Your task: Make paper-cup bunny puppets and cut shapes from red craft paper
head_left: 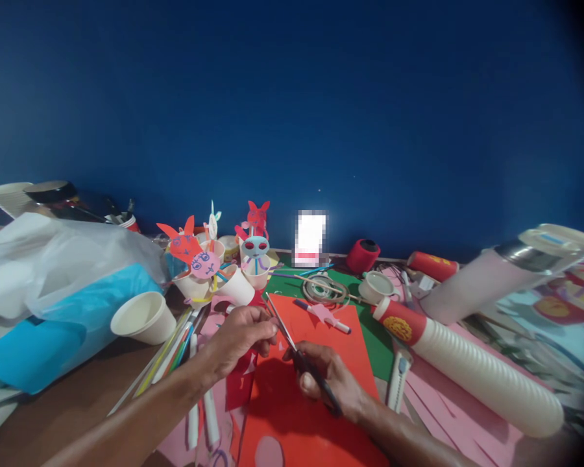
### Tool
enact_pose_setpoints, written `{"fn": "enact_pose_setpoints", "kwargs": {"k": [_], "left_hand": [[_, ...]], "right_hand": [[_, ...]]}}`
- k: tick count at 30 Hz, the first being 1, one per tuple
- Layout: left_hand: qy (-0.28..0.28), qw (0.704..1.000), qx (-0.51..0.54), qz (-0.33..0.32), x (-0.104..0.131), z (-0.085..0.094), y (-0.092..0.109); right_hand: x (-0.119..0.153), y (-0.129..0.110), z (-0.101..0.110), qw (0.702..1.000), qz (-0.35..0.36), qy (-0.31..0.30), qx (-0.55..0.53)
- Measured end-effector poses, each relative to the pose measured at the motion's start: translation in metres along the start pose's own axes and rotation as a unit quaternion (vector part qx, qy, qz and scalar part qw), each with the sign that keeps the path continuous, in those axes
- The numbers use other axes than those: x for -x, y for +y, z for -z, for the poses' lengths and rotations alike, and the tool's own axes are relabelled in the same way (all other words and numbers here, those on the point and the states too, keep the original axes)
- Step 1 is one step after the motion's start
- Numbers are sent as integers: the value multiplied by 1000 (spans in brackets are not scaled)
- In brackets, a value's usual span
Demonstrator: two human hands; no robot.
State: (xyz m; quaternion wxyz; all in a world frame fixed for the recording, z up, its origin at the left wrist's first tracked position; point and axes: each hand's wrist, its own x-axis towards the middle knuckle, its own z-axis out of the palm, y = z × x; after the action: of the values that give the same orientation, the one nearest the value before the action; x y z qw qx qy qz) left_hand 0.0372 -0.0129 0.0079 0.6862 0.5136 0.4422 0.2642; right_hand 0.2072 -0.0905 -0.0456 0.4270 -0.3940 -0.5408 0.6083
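My right hand (333, 376) is closed around the dark handles of a pair of scissors (316, 381), its metal blades pointing up and away to the left. My left hand (246, 334) is closed in a pinch beside the blades. Whatever its fingertips hold, if anything, is too small to make out. Both hands are above a red-orange sheet of paper (316, 418). On that sheet lie a marker (340, 326) with a pink star-like paper cutout (322, 314) over it, and a pink paper oval (269, 451) at the near edge.
Paper cups with paper animal faces (205, 264) stand at back left, near a plain white cup (145, 318) and a plastic bag (92, 259). To the right lie a long stack of paper cups (486, 370), a utility knife (398, 379) and pink paper (448, 408).
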Motion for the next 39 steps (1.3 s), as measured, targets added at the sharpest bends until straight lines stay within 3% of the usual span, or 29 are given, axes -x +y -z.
{"fn": "enact_pose_setpoints", "kwargs": {"k": [26, 34, 39], "left_hand": [[-55, 998, -36, 11, -4, 16, 1], [-64, 998, 9, 19, -2, 13, 2], [-40, 999, -3, 9, -2, 7, -2]], "right_hand": [[0, -4, 0, 999, -34, 4, -7], [1, 2, 1, 1000, -18, 1, -22], [0, 5, 2, 1000, -15, -2, -28]]}}
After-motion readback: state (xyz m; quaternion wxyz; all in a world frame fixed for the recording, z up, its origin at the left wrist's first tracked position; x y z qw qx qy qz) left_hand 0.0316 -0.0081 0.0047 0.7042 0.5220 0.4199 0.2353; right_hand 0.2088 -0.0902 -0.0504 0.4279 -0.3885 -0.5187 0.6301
